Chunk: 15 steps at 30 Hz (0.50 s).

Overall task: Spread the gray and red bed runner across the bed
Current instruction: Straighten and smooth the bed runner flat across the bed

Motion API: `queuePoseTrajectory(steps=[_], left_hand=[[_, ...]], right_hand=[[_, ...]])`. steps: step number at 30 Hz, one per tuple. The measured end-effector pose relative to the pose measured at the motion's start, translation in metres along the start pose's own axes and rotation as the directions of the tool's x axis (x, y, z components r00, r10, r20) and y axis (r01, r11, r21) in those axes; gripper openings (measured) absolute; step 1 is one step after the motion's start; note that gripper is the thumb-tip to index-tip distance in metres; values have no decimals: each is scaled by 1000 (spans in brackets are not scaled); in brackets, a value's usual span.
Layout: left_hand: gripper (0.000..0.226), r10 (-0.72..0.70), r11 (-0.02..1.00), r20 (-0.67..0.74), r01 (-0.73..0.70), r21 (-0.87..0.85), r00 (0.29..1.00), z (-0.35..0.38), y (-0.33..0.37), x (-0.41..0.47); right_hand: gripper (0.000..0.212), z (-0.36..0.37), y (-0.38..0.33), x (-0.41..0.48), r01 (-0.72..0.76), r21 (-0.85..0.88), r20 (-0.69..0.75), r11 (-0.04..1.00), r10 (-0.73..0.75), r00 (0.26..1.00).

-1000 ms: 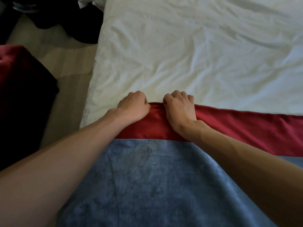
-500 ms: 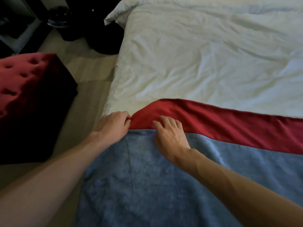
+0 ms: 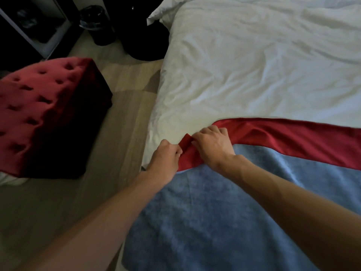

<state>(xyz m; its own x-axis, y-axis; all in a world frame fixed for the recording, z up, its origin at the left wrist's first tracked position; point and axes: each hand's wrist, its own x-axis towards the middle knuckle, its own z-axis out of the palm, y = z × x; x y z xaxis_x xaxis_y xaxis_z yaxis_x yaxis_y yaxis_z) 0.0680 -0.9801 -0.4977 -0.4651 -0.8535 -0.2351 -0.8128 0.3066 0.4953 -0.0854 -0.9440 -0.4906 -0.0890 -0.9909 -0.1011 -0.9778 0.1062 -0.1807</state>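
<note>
The bed runner [image 3: 224,208] lies over the near part of the bed [image 3: 254,71], its plush gray-blue field toward me and a satin red band [image 3: 293,139] along its far edge. The red band bends down toward the bed's left side. My left hand [image 3: 166,159] pinches the red corner at the bed's left edge. My right hand [image 3: 213,145] sits just to the right of it, fingers curled on the same red band. The white duvet beyond is wrinkled and bare.
A red tufted ottoman [image 3: 45,110] stands on the wooden floor [image 3: 121,90] left of the bed. A black bin [image 3: 99,24] and a dark round object [image 3: 140,36] stand near the bed's far left corner, beside a dark shelf unit [image 3: 33,22].
Both hands have carried the red band's end leftward, to the bed's left edge. The band's left end now bends toward me. The view has swung left, showing the ottoman.
</note>
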Motion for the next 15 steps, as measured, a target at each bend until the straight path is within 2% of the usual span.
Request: queuePoseTrajectory(steps=[3, 6, 8, 12, 15], left_hand=[[27, -30, 999, 0, 30, -12, 1000, -2, -8, 9], [42, 11, 995, 61, -17, 95, 998, -7, -9, 26], [37, 61, 987, 96, -74, 145, 994, -10, -8, 34], [16, 182, 981, 106, -188, 50, 978, -19, -11, 45], [16, 231, 973, 56, -232, -5, 971, -23, -18, 55]], right_hand=[[27, 1, -10, 4, -92, -93, 61, 991, 98, 993], [35, 5, -16, 2, -131, -150, 128, 980, 150, 980], [36, 6, -18, 3, -167, -168, 152, 972, 193, 969], [23, 3, -22, 10, -260, -204, 174, 944, 296, 939], [17, -1, -26, 12, -312, -198, 72, 929, 331, 941]])
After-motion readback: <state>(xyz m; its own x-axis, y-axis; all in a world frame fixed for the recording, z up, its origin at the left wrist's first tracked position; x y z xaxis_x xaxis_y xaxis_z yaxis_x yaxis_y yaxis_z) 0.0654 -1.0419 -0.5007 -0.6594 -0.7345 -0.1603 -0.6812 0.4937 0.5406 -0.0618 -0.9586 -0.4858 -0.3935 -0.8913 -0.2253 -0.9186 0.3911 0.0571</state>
